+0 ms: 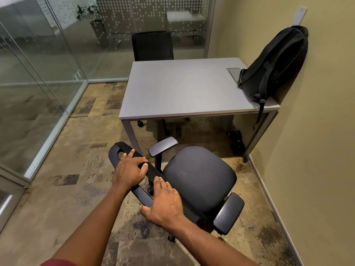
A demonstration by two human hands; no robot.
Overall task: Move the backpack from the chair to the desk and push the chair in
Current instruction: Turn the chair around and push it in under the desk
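Desk [182,89] sat at 1 o'clock from the chair [199,175], backpack [278,62] already on it; my left hand [130,169] and right hand [167,204] gripped its back.

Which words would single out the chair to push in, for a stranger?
Start at the grey rectangular desk by the wall. On its near side stands a black office chair with grey armrests. Unlike the black chair opposite, it is pulled out.

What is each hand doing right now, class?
Left hand: grips the chair backrest.
Right hand: grips the same backrest, thumb behind it.
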